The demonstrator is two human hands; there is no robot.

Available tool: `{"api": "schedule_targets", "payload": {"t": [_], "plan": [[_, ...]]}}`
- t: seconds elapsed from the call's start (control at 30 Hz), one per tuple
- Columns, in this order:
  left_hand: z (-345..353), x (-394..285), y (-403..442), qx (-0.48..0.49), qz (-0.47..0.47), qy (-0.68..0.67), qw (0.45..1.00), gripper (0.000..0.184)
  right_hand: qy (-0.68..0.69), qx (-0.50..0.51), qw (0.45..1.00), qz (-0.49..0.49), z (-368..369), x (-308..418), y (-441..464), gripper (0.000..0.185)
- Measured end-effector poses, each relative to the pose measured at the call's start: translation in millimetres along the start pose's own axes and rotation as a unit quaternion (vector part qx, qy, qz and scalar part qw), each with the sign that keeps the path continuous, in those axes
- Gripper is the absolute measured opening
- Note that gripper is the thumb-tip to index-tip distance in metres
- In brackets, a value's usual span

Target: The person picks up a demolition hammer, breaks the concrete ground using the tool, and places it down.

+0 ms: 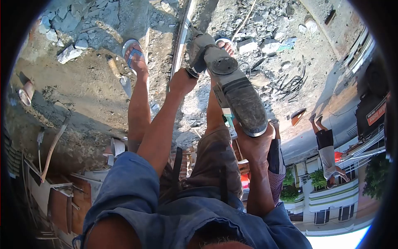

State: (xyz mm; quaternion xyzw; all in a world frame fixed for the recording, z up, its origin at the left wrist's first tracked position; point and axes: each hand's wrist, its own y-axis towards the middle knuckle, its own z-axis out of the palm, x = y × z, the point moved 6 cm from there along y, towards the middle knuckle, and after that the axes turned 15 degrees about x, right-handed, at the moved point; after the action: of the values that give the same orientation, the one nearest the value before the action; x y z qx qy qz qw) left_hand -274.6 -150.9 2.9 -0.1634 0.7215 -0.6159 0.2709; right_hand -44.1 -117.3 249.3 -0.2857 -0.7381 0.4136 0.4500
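A dusty grey and black demolition hammer slants across the middle, its front end pointing up and left toward the rubble. My left hand is closed around its dark side handle. At the rear, my right hand wraps around the handle, partly hidden behind the motor housing. The chisel is mostly hidden by the front end, so I cannot tell whether it touches the ground. My left foot, in a flip-flop, stands left of the tool; my right foot is partly hidden beside the front end.
Broken concrete covers the ground ahead. A long pale strip runs beside the hammer. Left lie a trowel and a long wooden handle. Tangled black cable lies right. One person stands close behind, another farther off.
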Motion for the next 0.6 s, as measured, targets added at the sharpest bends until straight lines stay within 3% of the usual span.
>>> {"api": "schedule_targets", "payload": {"t": [0.07,0.23,0.33,0.57,0.6], "plan": [[1,0,3,0.041,0.000,-0.026,0.999,0.041,0.025,-0.001,1.000,0.000,-1,3,1,0.033],[4,5,-14,0.013,-0.004,-0.004,1.000,0.039,-0.007,0.024,0.998,0.057,-2,11,-9,0.027],[12,10,-14,0.017,0.017,-0.042,0.999,0.039,-0.064,0.019,0.998,0.004,-3,24,-4,0.023],[-1,3,-11,0.046,-0.036,-0.010,0.998,0.041,0.063,0.010,0.996,0.070,0,-5,-5,0.027],[-1,1,-7,0.048,-0.035,-0.013,0.998,0.040,0.048,0.015,0.998,0.043,-2,-3,-1,0.028]]}}
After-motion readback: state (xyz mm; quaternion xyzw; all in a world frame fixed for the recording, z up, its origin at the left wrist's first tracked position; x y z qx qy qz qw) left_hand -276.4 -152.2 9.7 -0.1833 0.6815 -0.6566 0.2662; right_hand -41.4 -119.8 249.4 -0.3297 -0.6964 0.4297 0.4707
